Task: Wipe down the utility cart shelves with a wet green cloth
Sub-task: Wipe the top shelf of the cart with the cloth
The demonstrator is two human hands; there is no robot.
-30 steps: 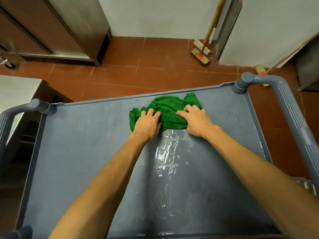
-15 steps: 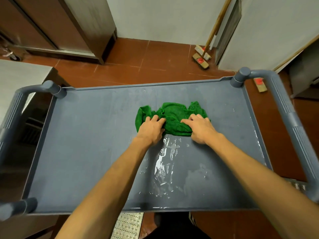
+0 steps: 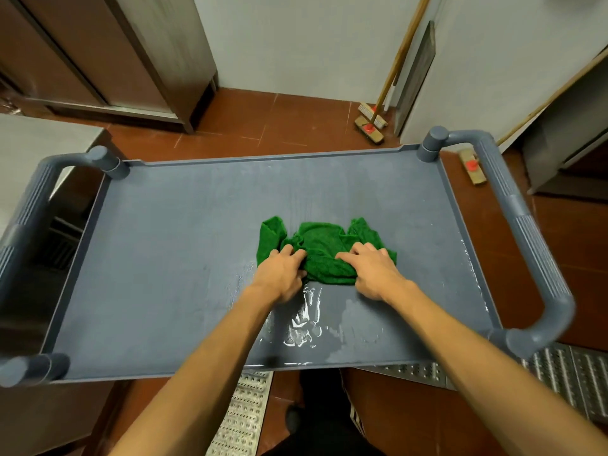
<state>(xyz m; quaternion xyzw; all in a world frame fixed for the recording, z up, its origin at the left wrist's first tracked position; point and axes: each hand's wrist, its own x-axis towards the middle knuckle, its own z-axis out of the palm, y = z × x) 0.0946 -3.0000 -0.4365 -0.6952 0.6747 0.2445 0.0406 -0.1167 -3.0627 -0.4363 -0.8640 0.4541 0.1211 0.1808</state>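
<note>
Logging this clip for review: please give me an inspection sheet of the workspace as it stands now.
Surface: grey cart shelf, wet patch near the front edge.
Job's things: green cloth, bunched, mid-shelf.
Clutter: nothing seen.
Hands: left hand on the cloth, fingers bent, grip unclear; right hand presses it with straight fingers.
Cables: nothing seen.
Surroundings: red tiled floor, broom against the wall, steel cabinet, metal floor grate.

Both hands rest on a crumpled green cloth [image 3: 324, 248] near the middle of the grey utility cart's top shelf [image 3: 164, 258]. The left hand [image 3: 279, 274] grips its bunched edge with curled fingers; the right hand [image 3: 375, 271] presses it with straighter fingers. A wet streak [image 3: 306, 324] glistens just nearer, between the forearms
</note>
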